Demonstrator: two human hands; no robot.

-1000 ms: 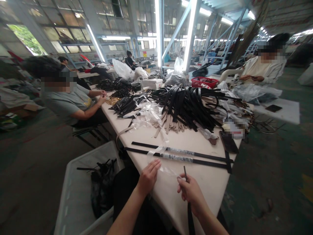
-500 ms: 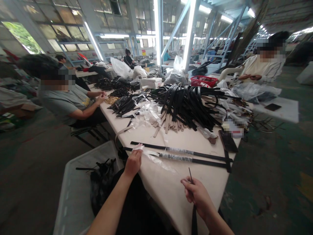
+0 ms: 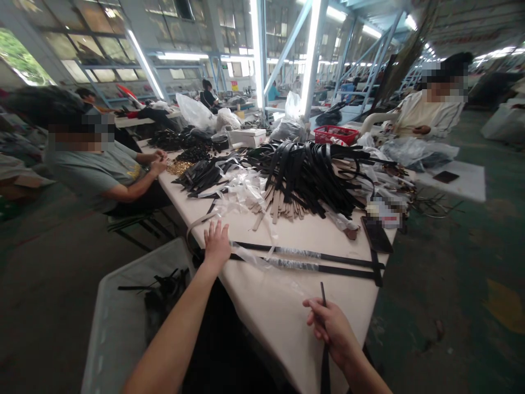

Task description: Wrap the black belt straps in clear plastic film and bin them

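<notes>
My left hand (image 3: 217, 246) reaches over the table with its fingers spread, at the left ends of two black straps. The upper strap (image 3: 346, 259) and the lower strap (image 3: 348, 271) lie side by side, each with clear plastic film wrapped around its middle. A loose strip of clear film (image 3: 256, 258) trails from near my left hand toward the right. My right hand (image 3: 330, 325) is closed around another black strap (image 3: 325, 366), whose narrow end sticks up above the fingers while the rest hangs below. Beyond my left hand lies a heap of white film strips (image 3: 241, 191).
A large bundle of black straps (image 3: 309, 175) covers the table's far middle. A dark phone-like slab (image 3: 376, 235) lies near the right edge. A plastic bin (image 3: 102, 306) stands at lower left. One co-worker (image 3: 90, 164) sits left; another (image 3: 435, 112) is at the right.
My left hand has moved forward and let go of the white film, its fingers now spread. My right hand stays nearly in place with its strap. The view has shifted slightly.
</notes>
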